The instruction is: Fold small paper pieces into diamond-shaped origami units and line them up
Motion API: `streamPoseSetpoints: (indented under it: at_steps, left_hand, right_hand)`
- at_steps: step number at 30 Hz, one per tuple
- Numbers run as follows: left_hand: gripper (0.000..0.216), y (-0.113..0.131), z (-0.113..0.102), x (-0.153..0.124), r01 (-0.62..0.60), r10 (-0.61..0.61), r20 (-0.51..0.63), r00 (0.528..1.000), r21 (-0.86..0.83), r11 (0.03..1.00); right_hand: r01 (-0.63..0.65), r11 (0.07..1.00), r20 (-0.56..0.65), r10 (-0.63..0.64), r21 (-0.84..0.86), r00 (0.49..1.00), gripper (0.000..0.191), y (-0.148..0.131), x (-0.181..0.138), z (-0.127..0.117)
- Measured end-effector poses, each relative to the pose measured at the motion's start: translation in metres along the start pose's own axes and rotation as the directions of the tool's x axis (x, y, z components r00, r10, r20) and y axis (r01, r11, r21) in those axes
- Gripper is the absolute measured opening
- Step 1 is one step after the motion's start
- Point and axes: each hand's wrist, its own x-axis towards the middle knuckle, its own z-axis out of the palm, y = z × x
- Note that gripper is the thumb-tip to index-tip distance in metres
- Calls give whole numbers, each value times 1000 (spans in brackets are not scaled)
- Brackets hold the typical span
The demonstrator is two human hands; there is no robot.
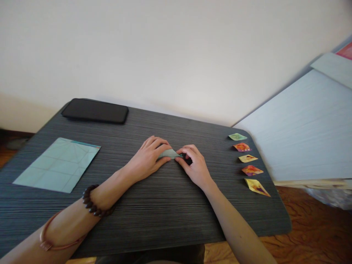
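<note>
Head view, centre: left hand [147, 160] and right hand [194, 165] pinch folded paper [169, 154]; seems light, thin, easily creased, better hold at edges.

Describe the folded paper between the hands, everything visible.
The folded paper is pale blue-green, thin, creased into a long narrow pointed shape, lying on the dark striped table, mid-table. The left hand covers its left end with fingers, thumb along the near edge; the right hand seems to pinch its right tip. Both ends are hidden.
</note>
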Motion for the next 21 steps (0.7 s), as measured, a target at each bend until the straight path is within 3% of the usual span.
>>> streamPoseSetpoints:
  at_steps: [4,8,14,21]
  left_hand:
    - [15,1,-3,1,7,-16,-47,999,-184,983]
    - [14,2,-5,1,65,-89,-80,993,-257,964]
    - [18,3,-5,0,87,-114,-96,989,-249,965]
    - [17,-2,0,1,-5,-26,-170,985,-178,984]
  right_hand:
    - [26,994,-49,-21,102,999,11,-1,1,-2]
    - [42,989,-44,-36,143,998,14,-2,1,-2]
    - [85,971,-90,-66,223,994,10,-3,0,-2]
    - [123,975,-157,-94,183,983,2,2,1,1]
